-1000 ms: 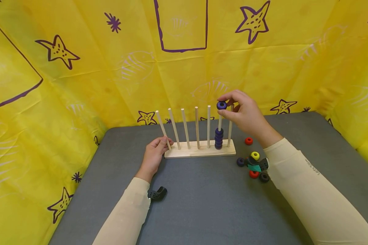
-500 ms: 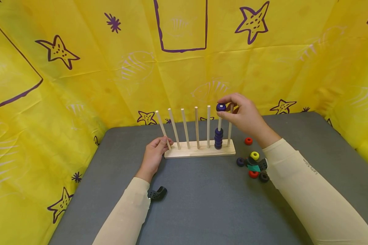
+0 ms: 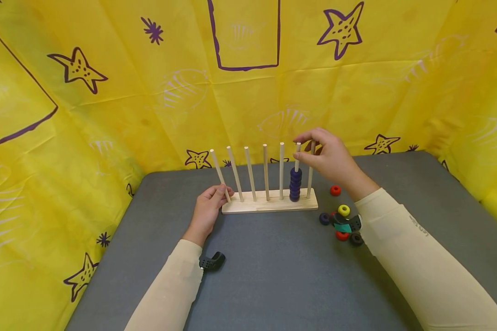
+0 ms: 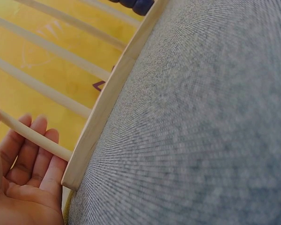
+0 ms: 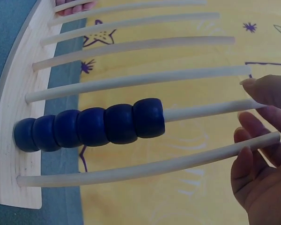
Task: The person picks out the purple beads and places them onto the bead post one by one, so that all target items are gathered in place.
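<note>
A wooden peg stand [image 3: 270, 208] with several upright pegs sits on the grey table. Several dark blue beads [image 5: 91, 126] are stacked on its second peg from the right. My right hand [image 3: 329, 154] is at the upper end of that peg, thumb and forefinger apart on either side of its tip, nothing held. In the right wrist view its other fingers lie by the rightmost peg [image 5: 131, 173]. My left hand [image 3: 209, 204] holds the leftmost peg [image 4: 35, 136] low down, thumb on one side and fingers curled behind.
Loose beads lie on the table right of the stand: a red bead [image 3: 335, 190], a yellow bead [image 3: 344, 210], a blue bead [image 3: 325, 219] and others, some partly covered by the right wrist strap [image 3: 349, 223]. A yellow patterned cloth [image 3: 170, 115] hangs behind and at both sides.
The blue bead that the right hand pinched at the peg's top was let go and slid down onto the stack. The left hand has stayed put.
</note>
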Tool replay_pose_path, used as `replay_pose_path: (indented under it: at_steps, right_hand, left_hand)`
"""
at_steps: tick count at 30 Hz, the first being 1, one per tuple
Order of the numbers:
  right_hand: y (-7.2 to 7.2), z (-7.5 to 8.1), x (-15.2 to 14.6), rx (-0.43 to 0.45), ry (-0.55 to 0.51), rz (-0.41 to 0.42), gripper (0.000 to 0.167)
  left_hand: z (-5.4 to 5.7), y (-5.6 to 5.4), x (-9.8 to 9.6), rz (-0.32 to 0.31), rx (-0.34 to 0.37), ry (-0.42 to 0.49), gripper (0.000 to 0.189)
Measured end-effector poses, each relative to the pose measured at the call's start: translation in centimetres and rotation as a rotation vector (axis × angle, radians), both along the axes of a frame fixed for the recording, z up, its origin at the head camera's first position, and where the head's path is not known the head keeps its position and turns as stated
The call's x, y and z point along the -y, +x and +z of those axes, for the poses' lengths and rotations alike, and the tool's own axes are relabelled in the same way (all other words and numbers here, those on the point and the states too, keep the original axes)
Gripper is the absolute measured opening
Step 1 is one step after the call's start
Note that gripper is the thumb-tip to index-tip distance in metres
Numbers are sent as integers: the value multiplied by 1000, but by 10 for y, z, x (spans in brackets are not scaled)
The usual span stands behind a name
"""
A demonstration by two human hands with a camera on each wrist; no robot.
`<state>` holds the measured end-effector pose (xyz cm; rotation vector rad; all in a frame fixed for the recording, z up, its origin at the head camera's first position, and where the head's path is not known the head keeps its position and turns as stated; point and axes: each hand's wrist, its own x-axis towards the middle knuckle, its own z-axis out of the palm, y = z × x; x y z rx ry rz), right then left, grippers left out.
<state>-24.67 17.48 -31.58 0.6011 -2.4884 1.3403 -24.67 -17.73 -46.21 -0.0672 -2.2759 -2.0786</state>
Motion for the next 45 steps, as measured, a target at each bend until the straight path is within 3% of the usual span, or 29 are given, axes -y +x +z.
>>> replay_pose_path:
  at_steps: [45]
  right_hand:
    - [18,-7,-29,62,-188,5,30]
  left_hand:
    - [1,2,0,-9,-8,11,46]
